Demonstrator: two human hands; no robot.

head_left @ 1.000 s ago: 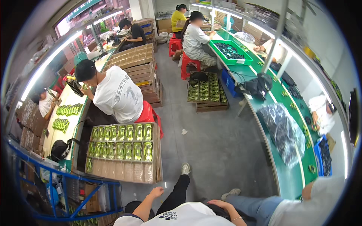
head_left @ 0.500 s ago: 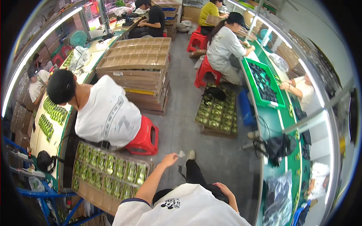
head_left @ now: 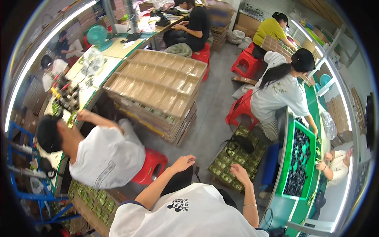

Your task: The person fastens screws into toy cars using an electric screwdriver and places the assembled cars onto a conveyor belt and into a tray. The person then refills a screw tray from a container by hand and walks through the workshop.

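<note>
My left hand (head_left: 184, 162) is held out in front of me above the floor, fingers loosely apart and nothing in it. It is nearest to a red stool (head_left: 152, 166) on which a co-worker in white sits. My right hand (head_left: 239, 173) is raised to the right, also empty, with its fingers slightly bent and apart. In the picture it overlaps the near edge of a divided tray (head_left: 223, 173) of green, clear-wrapped pieces low on the floor. A black bag-like item (head_left: 243, 143) lies on that tray.
A tall stack of divided cardboard trays (head_left: 158, 79) stands ahead left. Another tray of green pieces (head_left: 89, 203) sits at lower left. Along the right, a green workbench (head_left: 290, 207) carries a green crate (head_left: 285, 185) of dark parts. Several co-workers sit along both benches.
My view has shifted forward and turned, bringing the tray stack nearer. My right hand has come up and out from beside my body. The seated co-worker at left has raised an arm.
</note>
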